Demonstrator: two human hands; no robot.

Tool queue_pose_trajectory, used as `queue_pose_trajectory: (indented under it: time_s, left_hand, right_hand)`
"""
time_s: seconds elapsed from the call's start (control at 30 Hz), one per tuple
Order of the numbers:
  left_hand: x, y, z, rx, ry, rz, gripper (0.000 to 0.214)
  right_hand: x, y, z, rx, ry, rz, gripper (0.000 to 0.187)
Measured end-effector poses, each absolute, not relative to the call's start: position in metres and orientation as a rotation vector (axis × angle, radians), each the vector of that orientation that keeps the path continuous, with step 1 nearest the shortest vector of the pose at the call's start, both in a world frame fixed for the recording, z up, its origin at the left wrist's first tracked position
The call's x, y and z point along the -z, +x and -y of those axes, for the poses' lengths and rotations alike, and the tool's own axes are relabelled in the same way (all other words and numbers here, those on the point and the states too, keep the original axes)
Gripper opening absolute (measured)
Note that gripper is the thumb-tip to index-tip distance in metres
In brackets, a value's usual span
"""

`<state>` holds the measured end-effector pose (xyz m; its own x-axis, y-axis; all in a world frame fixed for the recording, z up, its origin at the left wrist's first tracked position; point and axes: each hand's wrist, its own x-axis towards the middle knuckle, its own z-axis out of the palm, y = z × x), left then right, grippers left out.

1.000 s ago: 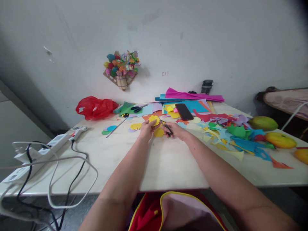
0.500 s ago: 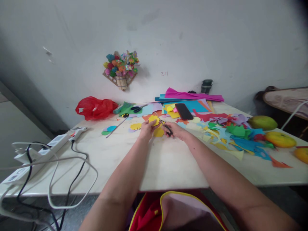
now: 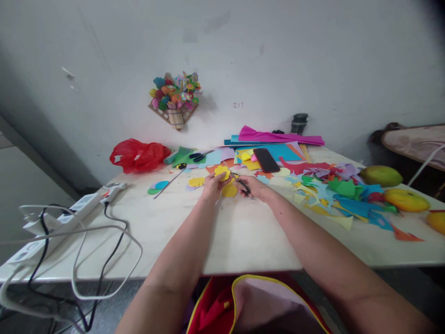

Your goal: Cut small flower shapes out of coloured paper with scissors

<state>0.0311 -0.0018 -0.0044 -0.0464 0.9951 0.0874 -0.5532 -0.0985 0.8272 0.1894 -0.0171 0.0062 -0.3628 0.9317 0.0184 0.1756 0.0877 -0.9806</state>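
Note:
Between the fingers of my left hand [image 3: 212, 186] is a yellow paper flower [image 3: 221, 173] with a scalloped edge. My right hand [image 3: 253, 187] is closed around the dark handles of a pair of scissors [image 3: 244, 186], whose blades point up and left beside the flower. Below both hands a yellow paper circle [image 3: 229, 189] lies on the table. More yellow scalloped pieces [image 3: 196, 182] rest to the left of my left hand. How far the blades are apart is too small to tell.
A phone [image 3: 266, 160] lies behind my right hand, near coloured paper sheets [image 3: 281, 138]. Paper scraps [image 3: 333, 190] and mangoes [image 3: 406, 200] spread to the right. At left are a red plastic bag [image 3: 139, 156] and a power strip [image 3: 55, 229] with loose cables. Another pair of scissors [image 3: 197, 157] lies at the back.
Both hands stay in nearly the same place, holding the flower and the scissors. The view has shifted very slightly; little else differs.

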Motion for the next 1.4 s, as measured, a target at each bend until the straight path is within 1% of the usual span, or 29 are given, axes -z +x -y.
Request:
queue_pose_trajectory:
  time_s: [0.4,0.93,1.23,1.4]
  left_hand:
    - [0.0045,0.029,0.0027,-1.507,0.819,-0.73,0.013]
    - [0.0016,0.0277,0.005,-1.48,0.793,-0.738,0.016]
    - [0.0036,0.0277,0.003,-1.458,0.771,-0.798,0.016]
    - [0.0041,0.0274,0.003,-1.443,0.796,-0.832,0.009]
  right_hand:
    - [-0.0103,0.1883,0.0204,-1.399,-1.108,1.599,0.014]
    - [-0.0069,0.196,0.0166,-1.423,-0.977,1.673,0.026]
    - [-0.0025,0.1944,0.0135,-1.376,-1.004,1.709,0.026]
    - [-0.0027,0.1948,0.0136,-1.381,-0.993,1.697,0.027]
